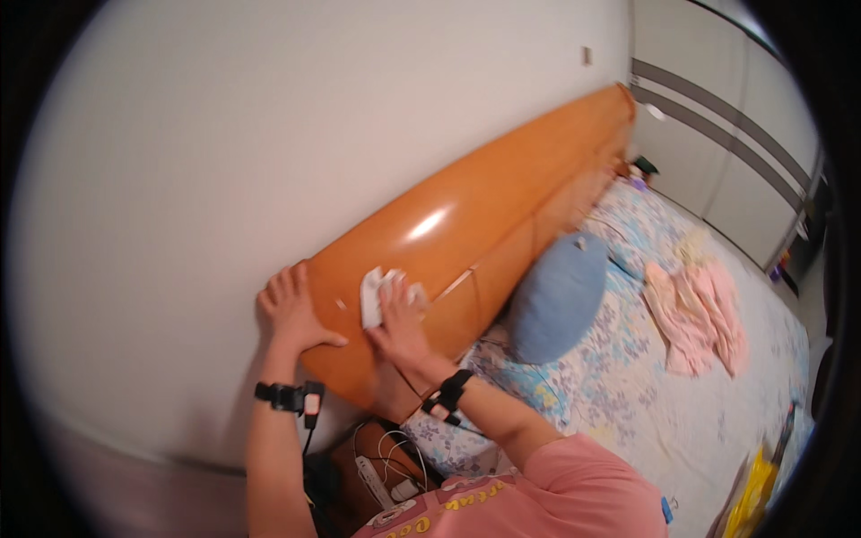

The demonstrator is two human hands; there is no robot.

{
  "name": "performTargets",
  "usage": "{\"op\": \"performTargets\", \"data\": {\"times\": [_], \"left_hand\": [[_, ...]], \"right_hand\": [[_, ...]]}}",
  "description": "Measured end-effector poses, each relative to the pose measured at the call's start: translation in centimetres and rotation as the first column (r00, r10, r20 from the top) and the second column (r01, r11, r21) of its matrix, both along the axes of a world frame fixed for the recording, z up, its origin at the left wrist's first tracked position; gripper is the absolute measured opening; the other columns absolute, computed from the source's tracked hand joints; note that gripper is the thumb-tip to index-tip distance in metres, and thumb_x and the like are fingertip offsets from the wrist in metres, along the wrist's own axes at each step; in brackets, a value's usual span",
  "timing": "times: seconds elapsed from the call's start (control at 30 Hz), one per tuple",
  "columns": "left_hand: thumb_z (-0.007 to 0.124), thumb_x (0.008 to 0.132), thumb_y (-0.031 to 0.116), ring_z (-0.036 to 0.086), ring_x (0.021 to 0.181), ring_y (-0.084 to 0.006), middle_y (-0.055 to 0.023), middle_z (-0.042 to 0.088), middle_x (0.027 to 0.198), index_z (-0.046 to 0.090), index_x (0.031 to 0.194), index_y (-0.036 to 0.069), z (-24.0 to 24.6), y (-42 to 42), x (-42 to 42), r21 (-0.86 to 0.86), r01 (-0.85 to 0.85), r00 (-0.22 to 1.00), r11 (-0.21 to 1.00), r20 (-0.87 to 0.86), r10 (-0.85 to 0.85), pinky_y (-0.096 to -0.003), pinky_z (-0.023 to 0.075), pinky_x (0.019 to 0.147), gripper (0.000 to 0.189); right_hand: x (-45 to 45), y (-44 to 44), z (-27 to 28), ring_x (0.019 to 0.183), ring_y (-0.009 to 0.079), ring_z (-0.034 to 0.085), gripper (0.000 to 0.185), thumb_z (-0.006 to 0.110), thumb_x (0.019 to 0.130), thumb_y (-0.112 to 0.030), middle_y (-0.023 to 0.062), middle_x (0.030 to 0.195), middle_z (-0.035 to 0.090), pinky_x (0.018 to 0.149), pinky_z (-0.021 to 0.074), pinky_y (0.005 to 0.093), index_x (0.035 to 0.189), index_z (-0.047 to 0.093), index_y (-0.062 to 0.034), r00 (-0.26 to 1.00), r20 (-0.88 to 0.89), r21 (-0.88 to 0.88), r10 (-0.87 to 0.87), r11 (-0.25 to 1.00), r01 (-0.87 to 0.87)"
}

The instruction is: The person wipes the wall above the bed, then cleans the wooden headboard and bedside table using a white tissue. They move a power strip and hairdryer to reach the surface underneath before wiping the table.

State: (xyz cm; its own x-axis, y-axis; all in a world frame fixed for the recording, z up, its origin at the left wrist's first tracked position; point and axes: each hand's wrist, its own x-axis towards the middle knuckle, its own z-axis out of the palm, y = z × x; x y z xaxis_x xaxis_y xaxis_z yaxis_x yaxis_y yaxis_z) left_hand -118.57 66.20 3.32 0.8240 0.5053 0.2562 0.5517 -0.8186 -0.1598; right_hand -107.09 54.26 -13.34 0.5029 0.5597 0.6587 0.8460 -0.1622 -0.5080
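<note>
A glossy orange-brown wooden headboard (498, 168) runs along the wall before me. My left hand (294, 313) rests on its near left end, fingers spread at the top edge and thumb across the front face. Under my right hand (403, 329) is a crumpled white cloth (371, 296), held flat against the headboard's front. Part of the cloth is hidden beneath the fingers, and it looks slightly blurred. Black straps with small devices circle both wrists.
A blue cushion (562, 299) leans by the headboard on a bed with a floral sheet (605, 397). Pink clothing (703, 316) lies farther right. Below my arms, a white power strip (374, 481) and cables sit on a brown surface. A sliding-door wardrobe (713, 128) stands beyond the bed.
</note>
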Motion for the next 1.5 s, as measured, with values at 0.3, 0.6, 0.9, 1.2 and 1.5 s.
{"op": "performTargets", "data": {"times": [0.3, 0.6, 0.9, 1.2, 1.5], "left_hand": [[0.088, 0.052, 0.038, 0.008, 0.143, -0.0387, -0.0248, 0.013, 0.152, -0.001, 0.149, -0.001, -1.8, 2.7, -1.4, -0.271, 0.189, 0.944, 0.944, 0.314, -0.099, -0.0497, 0.0076, 0.117, 0.137], [0.066, 0.076, 0.001, 0.021, 0.141, -0.0358, -0.0225, 0.018, 0.152, 0.010, 0.149, 0.001, -7.6, 3.0, -5.8, -0.358, 0.391, 0.639, 0.848, 0.769, 0.030, -0.0412, 0.0202, 0.117, 0.092], [0.068, 0.071, -0.007, 0.026, 0.140, -0.0354, -0.0192, 0.025, 0.152, 0.022, 0.146, 0.003, -8.5, 2.8, -5.1, -0.329, 0.366, 0.583, 0.871, 0.810, 0.061, -0.0420, 0.0221, 0.116, 0.089], [0.069, 0.071, -0.007, 0.032, 0.138, -0.0332, -0.0179, 0.031, 0.150, 0.027, 0.144, 0.003, -8.6, 3.5, -5.5, -0.352, 0.410, 0.574, 0.841, 0.816, 0.062, -0.0400, 0.0296, 0.113, 0.085], [0.060, 0.080, -0.007, 0.039, 0.134, -0.0291, -0.0176, 0.037, 0.147, 0.031, 0.142, 0.002, -8.2, 3.6, -6.1, -0.415, 0.520, 0.524, 0.747, 0.845, 0.105, -0.0382, 0.0324, 0.112, 0.069]], "right_hand": [[3.4, 6.9, 8.6, 0.140, 0.0419, 0.022, 0.058, 0.047, 0.095, -0.032, 0.0238, 0.149, 0.030, 0.115, 0.0150, 0.0517, 0.141, 0.035, 0.0022, 0.939, 0.195, 0.004, 0.284, 0.957, -0.290], [-3.6, 1.1, 3.3, 0.141, 0.0453, 0.018, 0.075, 0.059, 0.088, -0.031, 0.0289, 0.150, 0.022, 0.115, 0.0143, 0.0508, 0.145, 0.026, 0.0041, 0.930, 0.143, 0.048, 0.338, 0.936, -0.348], [0.7, 5.4, 8.2, 0.141, 0.0429, 0.021, 0.070, 0.053, 0.091, -0.034, 0.0256, 0.148, 0.031, 0.114, 0.0159, 0.0514, 0.144, 0.028, 0.0028, 0.911, 0.217, -0.068, 0.352, 0.936, -0.345], [-2.3, 2.4, 4.5, 0.141, 0.0445, 0.020, 0.077, 0.058, 0.087, -0.034, 0.0303, 0.148, 0.026, 0.115, 0.0149, 0.0519, 0.143, 0.026, 0.0083, 0.936, 0.150, 0.105, 0.318, 0.936, -0.335], [-3.3, 3.5, 4.9, 0.141, 0.0461, 0.015, 0.079, 0.059, 0.089, -0.032, 0.0313, 0.150, 0.020, 0.114, 0.0129, 0.0548, 0.144, 0.021, 0.0093, 0.953, 0.156, 0.107, 0.262, 0.954, -0.279]]}}
